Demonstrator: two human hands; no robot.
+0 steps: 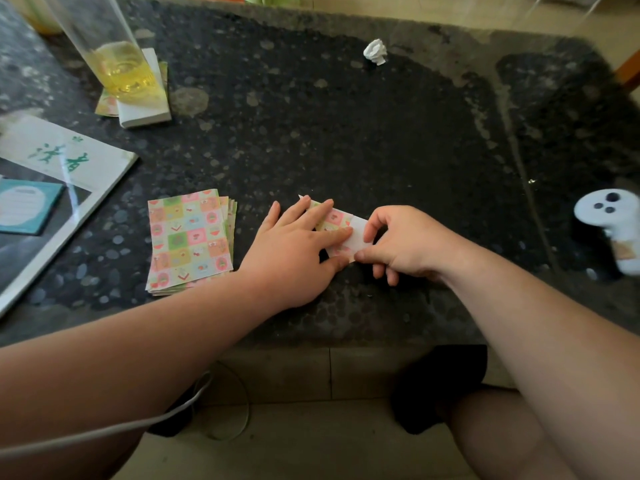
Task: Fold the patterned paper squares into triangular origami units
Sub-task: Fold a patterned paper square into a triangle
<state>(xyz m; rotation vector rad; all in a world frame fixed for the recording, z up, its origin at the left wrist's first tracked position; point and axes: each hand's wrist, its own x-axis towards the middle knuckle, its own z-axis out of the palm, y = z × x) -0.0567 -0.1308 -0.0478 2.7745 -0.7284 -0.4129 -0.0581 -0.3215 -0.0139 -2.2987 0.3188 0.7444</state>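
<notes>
Left hand [294, 251] flat, ungripping, on patterned paper square [337, 220]; right hand [405, 244] pinching its white flap

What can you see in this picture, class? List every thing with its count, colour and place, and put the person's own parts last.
Table: one, dark speckled, fills the view.
Paper stack: one, pastel patterned, left of the hands.
Folded paper: one, patterned with white back, under both hands.
Crumpled paper: one, white, far side.
Glass: one, clear with yellow liquid, far left on a white box.
Book: one, white with green writing, left edge.
Controller: one, white, right edge.
Left hand: flat, pressing the folded paper.
Right hand: pinching its white end.
</notes>
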